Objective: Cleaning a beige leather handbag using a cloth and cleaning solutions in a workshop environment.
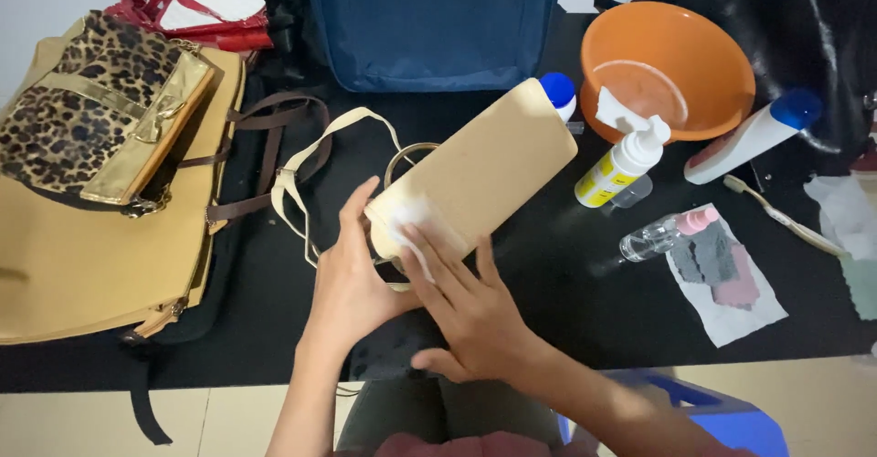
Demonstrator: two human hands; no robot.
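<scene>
Black table (566, 311) (crowded edges): hands (352, 283) hold tan purse (480, 174).

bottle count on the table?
4, maybe more hidden: blue-capped bottle behind the beige bag, yellow pump bottle, clear spray bottle, white blue-capped bottle by the orange basin.

The purse (475, 169) lies mid-table, handbags (100, 192) to its left, bowl (671, 69) and bottles (630, 160) to its right.

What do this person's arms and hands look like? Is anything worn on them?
Both arms are bare as far as the view shows: no sleeves, gloves, watch or bracelets. The left hand and right hand show no rings that I can make out. The fingernails look short and unpainted.
</scene>
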